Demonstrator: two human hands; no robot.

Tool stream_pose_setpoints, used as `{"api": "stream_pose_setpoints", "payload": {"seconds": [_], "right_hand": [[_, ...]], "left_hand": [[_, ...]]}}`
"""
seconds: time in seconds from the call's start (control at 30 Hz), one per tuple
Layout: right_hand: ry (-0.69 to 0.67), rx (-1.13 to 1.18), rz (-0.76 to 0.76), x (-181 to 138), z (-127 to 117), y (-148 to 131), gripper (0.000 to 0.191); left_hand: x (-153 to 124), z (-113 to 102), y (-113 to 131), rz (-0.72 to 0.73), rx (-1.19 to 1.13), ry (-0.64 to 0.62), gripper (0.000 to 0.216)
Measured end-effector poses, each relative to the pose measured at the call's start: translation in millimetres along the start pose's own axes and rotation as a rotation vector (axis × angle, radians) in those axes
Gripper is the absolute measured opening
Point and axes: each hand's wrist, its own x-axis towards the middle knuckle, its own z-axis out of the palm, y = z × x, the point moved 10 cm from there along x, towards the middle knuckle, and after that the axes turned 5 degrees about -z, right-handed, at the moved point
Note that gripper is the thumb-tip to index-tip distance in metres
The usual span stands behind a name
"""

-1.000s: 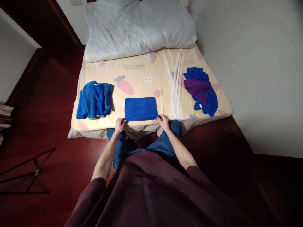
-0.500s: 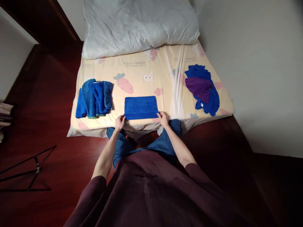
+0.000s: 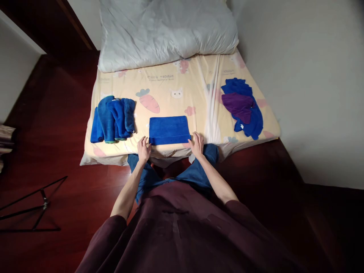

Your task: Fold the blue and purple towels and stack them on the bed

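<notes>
Both arms reach forward and slightly inward from dark red sleeves, forearms bare, and meet the near edge of the bed point(image 3: 173, 93) on either side of a folded blue towel point(image 3: 169, 130). The left hand point(image 3: 143, 148) lies palm down with its fingers loosely spread and pointing away from the body. Its fingertips sit just beside the towel's near left corner, and it grips nothing. The right hand point(image 3: 196, 144) mirrors it at the near right corner, flat and open with the fingers fanned; whether its thumb side actually touches the cloth cannot be told. Both wrists are straight and the elbows are slightly bent, tucked close above knees in blue trousers that press against the bed's near edge. The towel is a neat rectangle lying flat at the middle of that edge, with its long side running along it. Toward the near left corner of the bed is a stack of towels point(image 3: 113, 119), blue and folded, well apart from the left hand. Toward the right edge lies a loose heap of cloths point(image 3: 241, 108), blue with a purple one on top. A pale grey duvet point(image 3: 167, 32) is bunched across the far end. A thin metal stand point(image 3: 34, 206) lies on the dark wooden floor point(image 3: 57, 125) to the left.
</notes>
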Motion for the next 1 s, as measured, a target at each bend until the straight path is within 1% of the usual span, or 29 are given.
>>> {"api": "stream_pose_setpoints", "payload": {"seconds": [0.03, 0.1, 0.13, 0.2, 0.3, 0.4, 0.6, 0.73, 0.87, 1.0], "right_hand": [[-0.055, -0.038, -0.071, -3, 3, -12, 0.052], [-0.197, -0.073, -0.217, -12, 16, -35, 0.048], [-0.256, -0.079, -0.272, -16, 23, -43, 0.047], [-0.326, -0.089, -0.319, -20, 35, -53, 0.048], [-0.366, -0.116, -0.287, -17, 46, -51, 0.05], [-0.373, -0.129, -0.259, -11, 50, -46, 0.051], [-0.377, -0.126, -0.235, -1, 52, -40, 0.053], [-0.386, -0.148, -0.241, 8, 60, -39, 0.054], [-0.408, -0.162, -0.216, 20, 69, -33, 0.058], [-0.413, -0.171, -0.226, 26, 71, -32, 0.059]], "left_hand": [[-5, 6, 12, 0.081, 0.046, -0.066, 0.051], [-17, 25, 35, 0.241, 0.109, -0.238, 0.053], [-22, 34, 43, 0.296, 0.129, -0.304, 0.054], [-26, 47, 52, 0.329, 0.159, -0.358, 0.055], [-20, 60, 50, 0.286, 0.186, -0.348, 0.056], [-11, 66, 44, 0.256, 0.197, -0.347, 0.057], [2, 65, 41, 0.22, 0.217, -0.376, 0.059], [10, 65, 43, 0.213, 0.251, -0.393, 0.061], [20, 67, 42, 0.2, 0.275, -0.408, 0.062], [26, 66, 41, 0.193, 0.297, -0.422, 0.062]]}}
